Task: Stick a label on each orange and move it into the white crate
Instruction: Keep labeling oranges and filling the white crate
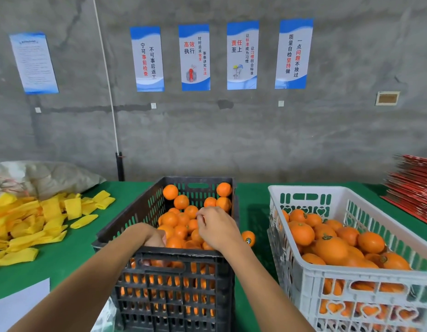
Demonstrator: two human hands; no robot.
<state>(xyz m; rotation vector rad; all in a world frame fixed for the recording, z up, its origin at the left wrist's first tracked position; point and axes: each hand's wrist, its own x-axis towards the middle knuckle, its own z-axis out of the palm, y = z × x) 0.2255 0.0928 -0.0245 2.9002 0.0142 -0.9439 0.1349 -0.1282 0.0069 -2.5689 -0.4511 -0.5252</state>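
Oranges (183, 221) fill the black crate (174, 279) at the middle of the green tabletop (64, 255), and both our hands are down among them. Our left hand (156, 237) dips in just behind the crate's near rim, fingers curled downward into the fruit; its grip is hidden by the rim and the back of the hand, so we cannot tell whether it has hold of an orange. Our right hand (217, 227) hovers over the pile further in, fingers bent and fingertips drawn together near the thumb as if pinching something small, but what lies between them is too small to make out. One orange with a dark label (248, 238) shows just beyond our right wrist, in the gap between the two crates. The white crate (351, 295) stands just beside the black one on the right, well filled with oranges, several of them showing dark round labels (326, 236) on top. To the left, a heap of yellow foam sleeves (35, 221) spreads over the tabletop in front of a grey sack (47, 176). A white sheet (18, 305) lies at the near left corner. Red flat packs (413, 188) are stacked at the far right. Four blue-and-white posters (219, 56) hang on the concrete wall (231, 140) behind.
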